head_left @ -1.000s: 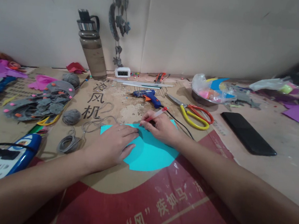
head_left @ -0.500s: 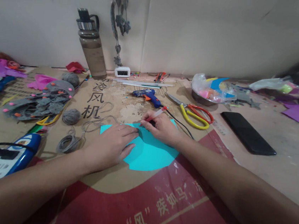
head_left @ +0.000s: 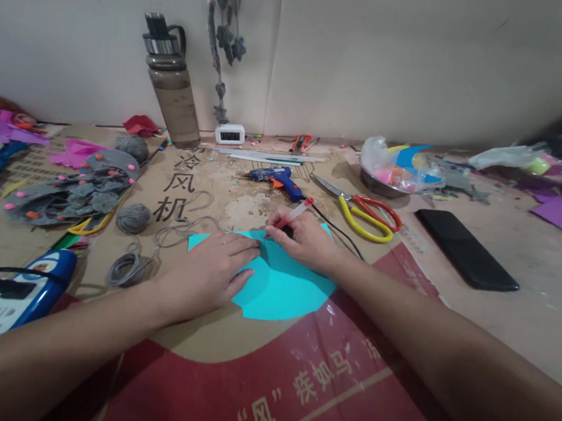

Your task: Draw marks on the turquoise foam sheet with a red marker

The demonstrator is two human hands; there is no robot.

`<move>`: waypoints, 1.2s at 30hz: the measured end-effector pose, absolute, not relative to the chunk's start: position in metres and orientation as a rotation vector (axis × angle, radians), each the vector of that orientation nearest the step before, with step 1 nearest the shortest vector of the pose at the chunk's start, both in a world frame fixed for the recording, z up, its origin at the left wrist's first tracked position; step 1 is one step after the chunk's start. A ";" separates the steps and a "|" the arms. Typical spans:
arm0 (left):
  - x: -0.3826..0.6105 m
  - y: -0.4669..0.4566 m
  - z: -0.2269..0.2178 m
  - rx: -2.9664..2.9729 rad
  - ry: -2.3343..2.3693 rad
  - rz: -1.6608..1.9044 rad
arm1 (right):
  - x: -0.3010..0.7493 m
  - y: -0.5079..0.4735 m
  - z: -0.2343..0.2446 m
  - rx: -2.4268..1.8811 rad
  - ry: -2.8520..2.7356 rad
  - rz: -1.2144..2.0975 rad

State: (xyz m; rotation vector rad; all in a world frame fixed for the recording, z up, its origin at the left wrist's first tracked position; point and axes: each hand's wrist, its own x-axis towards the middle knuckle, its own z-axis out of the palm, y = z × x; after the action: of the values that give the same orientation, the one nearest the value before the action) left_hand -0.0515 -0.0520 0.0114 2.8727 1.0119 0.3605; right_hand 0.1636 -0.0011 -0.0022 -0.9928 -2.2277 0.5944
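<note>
A turquoise sheet of paper [head_left: 282, 294] with cut edges lies on the cardboard in front of me. Flat across its left part rests my left hand [head_left: 220, 264], fingers stretched out and pressing on the sheet. My right hand [head_left: 301, 239] is closed around a red pen [head_left: 301, 209], whose tip meets the paper near its upper edge, close to my left fingertips. Beyond the hands lies a blue hot glue gun [head_left: 279, 180]. Scissors [head_left: 361, 212] with one yellow and one red handle rest to its right, blades partly apart.
Grey yarn [head_left: 133, 218], a decorated grey felt piece [head_left: 76, 192] and a power strip [head_left: 21, 297] lie left. At the back stand a water bottle [head_left: 173, 92] and a small digital clock [head_left: 230, 134]. A black phone [head_left: 465, 250] and a bowl of scraps [head_left: 389, 182] are right.
The pen tip and my right fingers have shifted very slightly to the right along the paper. My left hand stays in place.
</note>
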 end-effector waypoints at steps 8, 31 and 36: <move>-0.051 -0.053 0.014 2.896 1.022 0.340 | 0.165 -0.002 -0.002 -0.982 -2.241 0.611; -0.052 -0.052 0.010 2.876 1.018 0.393 | 0.167 -0.003 -0.001 -0.927 -2.272 0.609; -0.051 -0.053 0.012 2.878 1.010 0.372 | 0.166 -0.004 0.000 -0.908 -2.267 0.634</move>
State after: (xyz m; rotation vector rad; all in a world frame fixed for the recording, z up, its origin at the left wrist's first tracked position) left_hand -0.0509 -0.0526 0.0124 2.8776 1.0102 0.3716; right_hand 0.1662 -0.0036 0.0004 -0.9078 -2.2670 0.6341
